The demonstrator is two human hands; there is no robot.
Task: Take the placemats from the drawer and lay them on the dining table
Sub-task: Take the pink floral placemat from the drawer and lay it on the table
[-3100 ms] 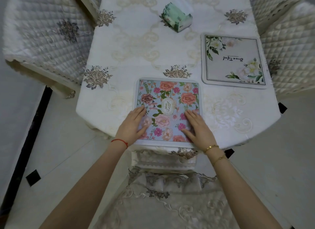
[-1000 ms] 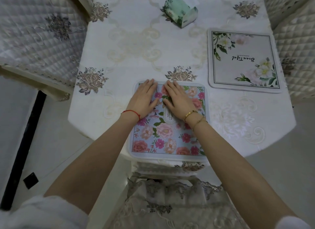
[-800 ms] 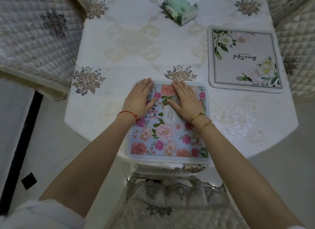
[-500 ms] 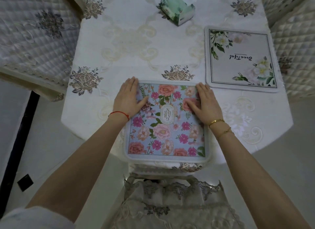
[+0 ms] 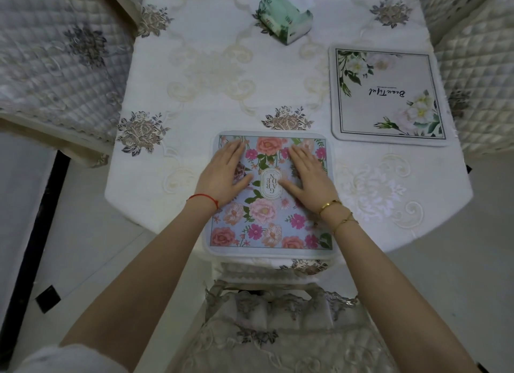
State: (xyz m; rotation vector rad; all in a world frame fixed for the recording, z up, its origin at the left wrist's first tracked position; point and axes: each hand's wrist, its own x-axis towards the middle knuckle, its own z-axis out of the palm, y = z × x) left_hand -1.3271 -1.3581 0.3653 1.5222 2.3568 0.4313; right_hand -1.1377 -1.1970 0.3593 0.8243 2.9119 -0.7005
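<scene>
Head view, dining table [image 5: 155, 183]: covered by a white embroidered cloth with grey-brown flower motifs; pale tiled floor around it

Floral placemat [image 5: 267, 219]: blue ground, pink and peach flowers, oval label at centre; lies flat at the table's near edge, its near border reaching that edge

Left hand [image 5: 222, 175]: flat, palm down on the mat's left half, fingers straight and close together, gripping nothing; red cord at the wrist

Right hand [image 5: 308, 175]: flat, palm down on the right half, fingers extended, thumb out toward the label, gripping nothing; gold bracelets at the wrist

White placemat [image 5: 386, 97]: green-leaf corners, script lettering; flat at the table's right side, apart from the floral mat

Tissue pack [image 5: 281, 19]: green, far centre; contents cannot be told

Quilted chairs [image 5: 55, 58]: left and right of the table; a lace-covered one at the near end
</scene>
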